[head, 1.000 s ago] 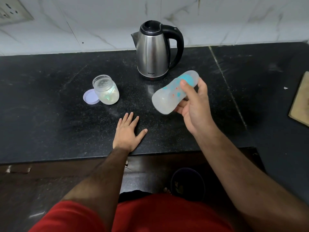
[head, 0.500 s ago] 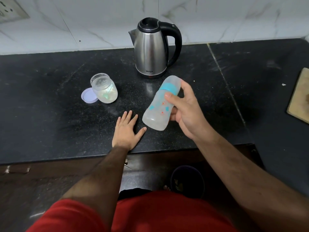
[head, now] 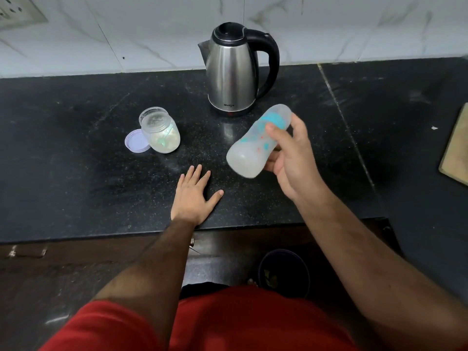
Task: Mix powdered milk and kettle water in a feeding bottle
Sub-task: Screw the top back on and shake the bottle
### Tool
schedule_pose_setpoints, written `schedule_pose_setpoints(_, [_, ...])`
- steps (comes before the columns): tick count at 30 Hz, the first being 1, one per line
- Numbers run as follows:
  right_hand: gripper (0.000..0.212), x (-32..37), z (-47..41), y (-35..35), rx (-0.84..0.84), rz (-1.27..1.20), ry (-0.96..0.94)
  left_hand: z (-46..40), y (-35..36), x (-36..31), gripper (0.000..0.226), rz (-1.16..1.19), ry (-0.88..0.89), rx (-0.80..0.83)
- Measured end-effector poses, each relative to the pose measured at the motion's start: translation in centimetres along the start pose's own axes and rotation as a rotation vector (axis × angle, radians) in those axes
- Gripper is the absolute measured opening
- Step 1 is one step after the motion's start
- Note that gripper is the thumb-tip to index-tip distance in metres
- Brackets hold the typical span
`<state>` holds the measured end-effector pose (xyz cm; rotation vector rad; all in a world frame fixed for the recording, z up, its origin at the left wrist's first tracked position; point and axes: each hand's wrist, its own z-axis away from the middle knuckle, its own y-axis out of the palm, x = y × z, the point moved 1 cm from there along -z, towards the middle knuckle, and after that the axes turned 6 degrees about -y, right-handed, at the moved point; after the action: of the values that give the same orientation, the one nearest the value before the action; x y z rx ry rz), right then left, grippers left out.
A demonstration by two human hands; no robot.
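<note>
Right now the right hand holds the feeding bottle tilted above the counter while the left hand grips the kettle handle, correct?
Not quite. In the head view the left hand lies flat on the counter, away from the kettle. The right hand does hold the feeding bottle tilted above it.

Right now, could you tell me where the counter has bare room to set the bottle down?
The widest bare patch lies left of the jar and its lid. Another lies right of the seam, before the board. It is crowded between the kettle, the jar and the flat left hand, under the bottle in the right hand.
</note>
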<state>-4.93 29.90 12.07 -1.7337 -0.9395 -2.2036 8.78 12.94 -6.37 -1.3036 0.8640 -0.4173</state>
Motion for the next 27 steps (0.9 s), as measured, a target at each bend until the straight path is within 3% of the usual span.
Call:
schedule_pose_setpoints(3, [0.055,0.2,-0.4,0.0,-0.05,-0.042,-0.007,0.0,0.0,0.0,0.076,-0.001,-0.003,-0.004])
schedule_pose_setpoints(8, [0.057,-0.5,0.6,0.3,0.133,0.084,0.009,0.0,0.1,0.0,0.078,-0.012,0.007,-0.001])
schedule_pose_setpoints(14, [0.059,0.1,-0.7,-0.3,-0.02,-0.055,-0.02,0.1,-0.1,-0.1,0.075,0.009,-0.001,-0.003])
schedule_pose_setpoints(19, [0.063,-0.9,0.5,0.1,0.169,0.092,0.012,0.0,0.1,0.1,0.082,-0.003,0.008,-0.004])
schedule_pose_setpoints(24, [0.054,0.0,-0.6,-0.2,-0.038,-0.064,-0.04,0.2,-0.2,-0.1,0.075,0.007,-0.007,-0.006])
schedule_pose_setpoints(27, [0.056,-0.4,-0.2,-0.2,0.016,-0.017,-0.024,0.1,-0.2,-0.2,0.075,0.007,-0.007,-0.003])
